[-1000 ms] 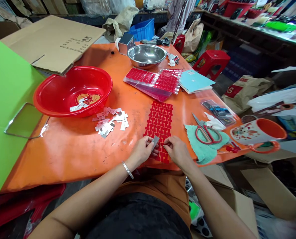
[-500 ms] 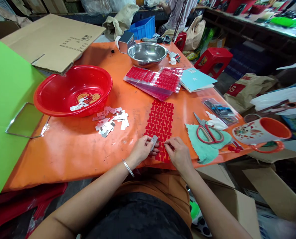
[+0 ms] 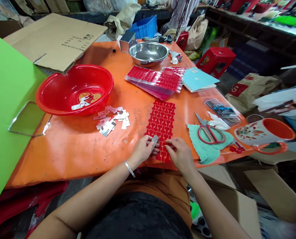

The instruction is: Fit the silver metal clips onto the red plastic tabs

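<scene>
Since everything lies on or around one orange tabletop (image 3: pixel 63 156), I list it from largest down. Left of it stands a green board (image 3: pixel 11 99). On the tabletop: one red plastic basin (image 3: pixel 105 86), with a few silver metal strips (image 3: pixel 79 105) in its bottom; one steel bowl (image 3: pixel 148 63); one stack of red sheets in clear bags (image 3: pixel 154 79), apparently untouched. Directly before me lies one red sheet of T-shaped pieces (image 3: pixel 160 121), flat, its rows largely intact, its near end partly hidden by my hands. Left of that sits a loose heap of silver strips (image 3: pixel 110 119), the greater share of the strips in view; which are done and which are left, I cannot tell. Smallest, and in hand: one metal strip (image 3: pixel 154 142), pinched between the thumb and fingers of my left hand (image 3: pixel 144 150), just above the red sheet. My right hand (image 3: pixel 180 154) has its fingertips drawn together at the sheet; whether they pinch anything, I cannot tell.
</scene>
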### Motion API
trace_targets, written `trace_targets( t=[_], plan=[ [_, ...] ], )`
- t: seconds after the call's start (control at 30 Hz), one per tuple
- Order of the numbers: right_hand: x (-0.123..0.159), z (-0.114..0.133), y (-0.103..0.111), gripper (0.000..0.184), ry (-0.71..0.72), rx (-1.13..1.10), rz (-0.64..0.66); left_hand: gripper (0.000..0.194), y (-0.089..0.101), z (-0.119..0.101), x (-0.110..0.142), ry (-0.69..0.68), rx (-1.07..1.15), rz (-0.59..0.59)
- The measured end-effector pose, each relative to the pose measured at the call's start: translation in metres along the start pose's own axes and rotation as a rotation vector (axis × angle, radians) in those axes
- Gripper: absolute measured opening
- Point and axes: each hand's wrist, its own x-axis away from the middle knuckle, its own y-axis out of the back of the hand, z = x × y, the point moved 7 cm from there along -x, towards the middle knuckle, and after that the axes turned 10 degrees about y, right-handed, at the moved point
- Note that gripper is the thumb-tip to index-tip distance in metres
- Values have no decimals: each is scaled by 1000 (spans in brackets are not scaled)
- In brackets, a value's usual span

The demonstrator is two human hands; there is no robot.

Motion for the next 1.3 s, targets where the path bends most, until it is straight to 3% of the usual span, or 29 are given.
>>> trace_targets(
  t=[0.17, 0.27, 0.47, 0.63, 0.87, 1.1, 1.3],
  plan=[
    [-3, 0, -6, 16, -27, 103, 46, 5, 1, 0, 1, -6, 4, 3],
    [-2, 0, 0, 15, -34, 3, 21, 5, 1, 1, 1, 1, 10, 2],
    [7, -25, 8, 26, -371, -423, -85, 7, 1, 1, 1, 10, 11, -12],
    [3, -7, 9, 28, -335, -502, -168, 10, -1, 0, 3, 44, 122, 57],
    [-8, 26, -2, 17, -265, -553, -141, 27, 0, -17, 26, -87, 232, 174],
    [-8, 37, -12, 15, -206, -517, -78, 41, 4, -14, 36, -59, 307, 215],
    [-7, 41, -16, 16, -234, -551, -52, 40, 5, -15, 35, -71, 319, 211]
  ],
)
